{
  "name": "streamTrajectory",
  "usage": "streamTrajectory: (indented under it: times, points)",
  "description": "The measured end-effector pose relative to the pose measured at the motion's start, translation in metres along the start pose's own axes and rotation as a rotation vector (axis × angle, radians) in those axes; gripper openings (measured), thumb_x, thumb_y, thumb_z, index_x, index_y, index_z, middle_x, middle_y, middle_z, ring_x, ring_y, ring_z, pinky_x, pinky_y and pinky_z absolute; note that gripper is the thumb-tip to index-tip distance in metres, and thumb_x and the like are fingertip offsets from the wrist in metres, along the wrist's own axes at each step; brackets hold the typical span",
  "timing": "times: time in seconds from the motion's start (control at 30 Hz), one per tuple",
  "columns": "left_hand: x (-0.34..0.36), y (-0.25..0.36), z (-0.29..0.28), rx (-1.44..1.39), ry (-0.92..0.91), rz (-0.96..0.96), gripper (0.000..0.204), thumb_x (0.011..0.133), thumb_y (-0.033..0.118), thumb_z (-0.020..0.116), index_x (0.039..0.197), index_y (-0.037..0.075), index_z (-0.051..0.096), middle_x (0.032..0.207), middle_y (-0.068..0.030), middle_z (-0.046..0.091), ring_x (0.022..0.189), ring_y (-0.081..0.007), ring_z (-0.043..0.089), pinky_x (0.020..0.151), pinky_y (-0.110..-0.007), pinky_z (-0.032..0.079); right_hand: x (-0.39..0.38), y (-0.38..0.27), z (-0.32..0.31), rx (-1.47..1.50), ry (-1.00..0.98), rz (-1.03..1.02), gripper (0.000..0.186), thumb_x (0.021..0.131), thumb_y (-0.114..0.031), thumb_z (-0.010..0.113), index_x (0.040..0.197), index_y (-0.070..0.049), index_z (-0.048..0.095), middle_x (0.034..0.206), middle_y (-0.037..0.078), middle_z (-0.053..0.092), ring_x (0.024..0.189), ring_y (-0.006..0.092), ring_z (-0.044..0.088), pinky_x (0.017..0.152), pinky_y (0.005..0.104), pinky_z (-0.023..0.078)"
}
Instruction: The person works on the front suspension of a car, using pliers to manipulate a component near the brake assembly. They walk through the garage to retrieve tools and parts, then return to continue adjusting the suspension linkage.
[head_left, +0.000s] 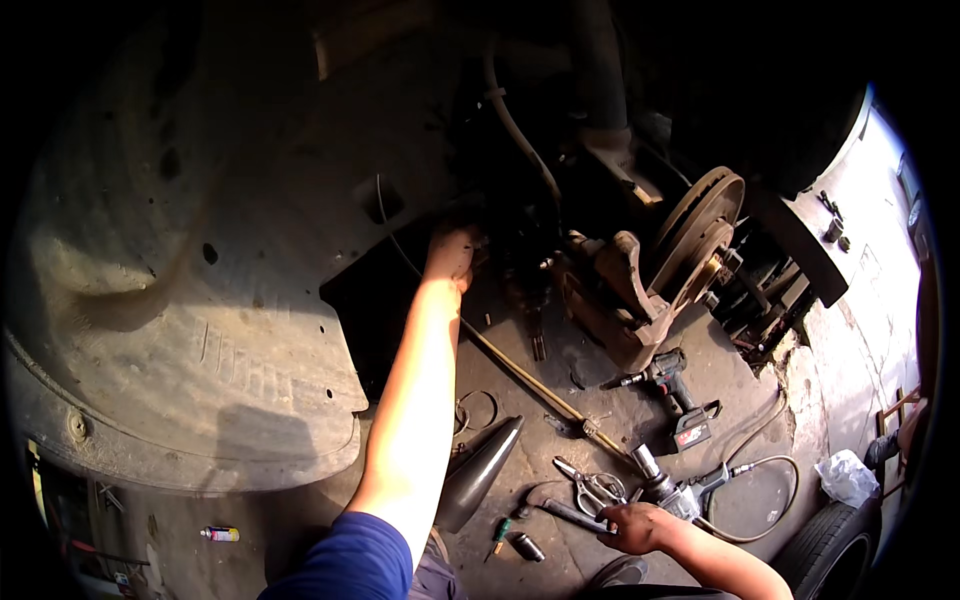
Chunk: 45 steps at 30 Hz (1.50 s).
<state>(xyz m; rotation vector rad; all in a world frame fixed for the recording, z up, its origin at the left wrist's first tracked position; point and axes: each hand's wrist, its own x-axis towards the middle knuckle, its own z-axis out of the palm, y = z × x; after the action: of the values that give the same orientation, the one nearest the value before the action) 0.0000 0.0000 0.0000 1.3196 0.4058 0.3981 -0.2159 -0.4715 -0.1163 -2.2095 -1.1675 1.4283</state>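
My left hand (453, 255) reaches into the shadow beside the suspension parts. Its fingers look closed, but what they grip is lost in the dark. To its right are a rusty steering knuckle (632, 335) and a brake disc (692, 225). Low on the right, my right hand (637, 527) is closed on the end of a dark bar with a curved end (568, 508). Around that hand lie pliers (597, 492) and an air impact wrench (668, 490) with its hose. A cordless impact wrench (677, 398) lies farther up on the ground.
A wheel-arch liner (200, 370) spans the left. Below my left forearm are a black cone (480, 475) and ring clamps (478, 410). A socket (526, 546), a screwdriver (502, 535) and a spray can (220, 534) lie on the ground. A tyre (830, 550) and plastic bag (848, 478) sit right.
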Motion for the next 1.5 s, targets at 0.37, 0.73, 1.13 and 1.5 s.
streamTrajectory:
  times: [0.37,0.73,1.13,1.5]
  points:
    - [-0.082,-0.001,0.01,0.233,0.365,0.798,0.018,0.097,-0.002,0.063,0.114,-0.002,0.065,0.104,-0.0101,0.073,0.092,-0.0187,0.068,0.083,-0.031,0.055,-0.003,0.013,0.003,0.027,0.011,-0.013,0.051,0.097,-0.044,0.06,0.127,-0.003,0.062,0.12,0.022,0.069,0.116,0.0407,0.064,0.098,0.0471,0.052]
    - [-0.105,0.033,0.034,0.982,-0.176,0.863,0.033,0.089,-0.011,0.059,0.115,0.006,0.069,0.113,-0.0139,0.073,0.105,-0.034,0.072,0.088,-0.036,0.058,0.006,0.004,-0.008,0.02,0.005,-0.03,0.052,0.097,-0.044,0.06,0.131,-0.004,0.061,0.123,0.023,0.068,0.117,0.0406,0.064,0.099,0.0478,0.052]
    - [-0.114,-0.026,-0.008,0.805,0.106,0.791,0.026,0.09,-0.011,0.061,0.111,0.001,0.069,0.098,-0.0171,0.074,0.092,-0.0265,0.075,0.082,-0.031,0.055,0.003,0.009,0.001,-0.001,-0.004,-0.034,0.052,0.097,-0.043,0.061,0.13,-0.004,0.062,0.124,0.022,0.068,0.118,0.0395,0.064,0.101,0.047,0.051]
    - [-0.165,-0.006,0.051,0.911,-0.014,1.12,0.029,0.079,-0.008,0.066,0.107,0.0,0.071,0.114,-0.0184,0.072,0.114,-0.037,0.067,0.104,-0.046,0.052,0.009,0.015,0.01,-0.006,-0.013,-0.059,0.051,0.097,-0.043,0.059,0.129,-0.003,0.061,0.123,0.023,0.068,0.118,0.0401,0.063,0.1,0.0474,0.051]
